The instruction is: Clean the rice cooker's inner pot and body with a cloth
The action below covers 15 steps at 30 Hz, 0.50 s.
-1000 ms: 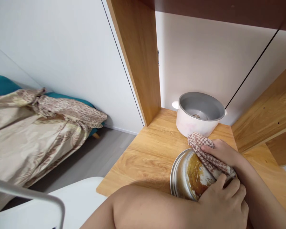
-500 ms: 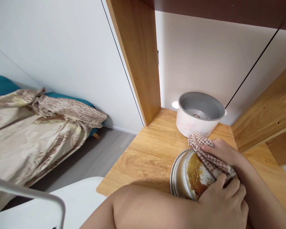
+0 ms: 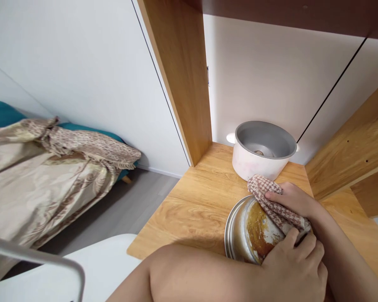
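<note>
A metal pot [image 3: 239, 228] lies tipped over on the wooden desktop, its rim toward the left and its scorched, brown-stained base turned up toward me. My left hand [image 3: 297, 266] reaches across from the lower left, fingers curled at the pot's near right side. Bunched in my right hand [image 3: 294, 199] is a brown-and-white houndstooth cloth [image 3: 266, 188], pressed along the far right edge of the base. Some of the cloth runs down to my left fingertips. Just behind the cloth stands a white cooking pot [image 3: 255, 163] with a grey inside.
The wooden desk [image 3: 182, 209] meets an upright wooden panel [image 3: 189, 84] on the left, with a dark shelf [image 3: 286, 16] overhead. At lower left are a white chair seat [image 3: 103, 260] and its grey metal bar [image 3: 44, 258]. A covered sofa [image 3: 66, 167] stands beyond.
Almost nothing differs. The view has shifted very slightly, while both hands, the cloth and the tipped pot keep nearly the same places.
</note>
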Available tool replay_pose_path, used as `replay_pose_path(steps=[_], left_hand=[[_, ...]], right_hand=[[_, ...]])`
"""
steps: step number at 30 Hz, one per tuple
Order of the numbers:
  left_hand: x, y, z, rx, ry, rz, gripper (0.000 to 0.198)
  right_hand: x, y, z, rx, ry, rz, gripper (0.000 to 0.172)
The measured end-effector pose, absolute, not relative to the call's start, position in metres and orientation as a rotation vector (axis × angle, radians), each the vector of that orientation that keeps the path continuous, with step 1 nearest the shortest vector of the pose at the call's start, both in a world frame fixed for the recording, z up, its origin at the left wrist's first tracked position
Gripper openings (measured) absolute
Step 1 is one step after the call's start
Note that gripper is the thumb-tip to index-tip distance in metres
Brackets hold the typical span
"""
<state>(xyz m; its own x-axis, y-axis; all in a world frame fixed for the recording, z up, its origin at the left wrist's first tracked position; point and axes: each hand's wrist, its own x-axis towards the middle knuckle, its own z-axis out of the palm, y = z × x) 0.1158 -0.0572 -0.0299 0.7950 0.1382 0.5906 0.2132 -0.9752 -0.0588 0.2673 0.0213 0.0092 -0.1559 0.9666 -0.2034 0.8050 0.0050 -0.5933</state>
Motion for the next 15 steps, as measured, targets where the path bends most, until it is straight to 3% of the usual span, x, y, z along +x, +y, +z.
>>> replay_pose_path(steps=[4,11,15], left_hand=[[0.1170,-0.0578,-0.0302,-2.875,-0.299,-0.907,0.021],[0.1169,-0.0580,-0.0317,-2.862,-0.313,-0.910,0.022],[0.1175,-0.0582,-0.0321,-2.865,-0.317,-0.907,0.022]], right_hand=[[0.2625,0.0201,0.0127,-2.080,-1.981,0.675,0.060],[0.2667,0.0205,0.0091,-1.813,-2.017,0.898,0.060],[0.2653,0.0218,0.0103,-1.967,-1.989,0.760,0.061]])
